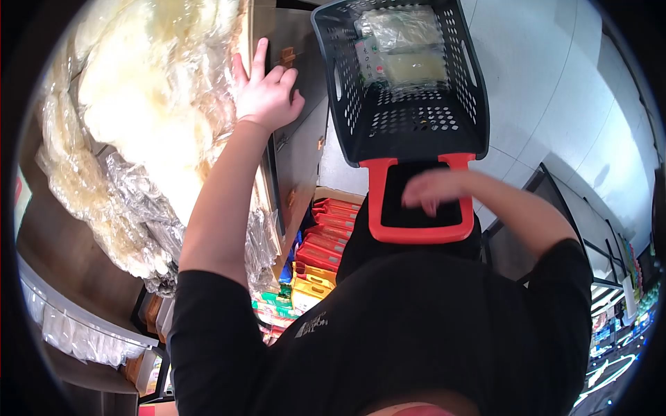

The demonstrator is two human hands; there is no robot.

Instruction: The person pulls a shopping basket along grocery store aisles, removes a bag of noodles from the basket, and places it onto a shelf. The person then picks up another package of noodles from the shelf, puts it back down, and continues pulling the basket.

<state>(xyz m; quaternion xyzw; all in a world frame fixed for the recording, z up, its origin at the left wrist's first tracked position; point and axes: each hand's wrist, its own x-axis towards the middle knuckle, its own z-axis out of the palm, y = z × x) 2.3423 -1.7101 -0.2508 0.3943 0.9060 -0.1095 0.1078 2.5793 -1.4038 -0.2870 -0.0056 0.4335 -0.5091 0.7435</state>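
Observation:
My left hand [267, 95] rests with its fingers spread on the wooden edge of a display stand, beside a large heap of pale goods in clear plastic [156, 90]. Nothing shows in its grasp. My right hand [433, 191], slightly blurred, is above the opening of the red handle [423, 234] of a black basket [409, 147]; its fingers are bent and point down, and whether it holds anything is unclear. Inside the basket, at its far end, lie clear plastic packages [416, 68], one with a green and white label.
Red boxes [326, 232] and yellow packages [312, 284] stand low between the stand and my body. A curved shelf [90, 319] with wrapped goods is at the lower left. Pale floor tiles [534, 76] extend right of the basket, and dark-framed racks [603, 256] stand at the right.

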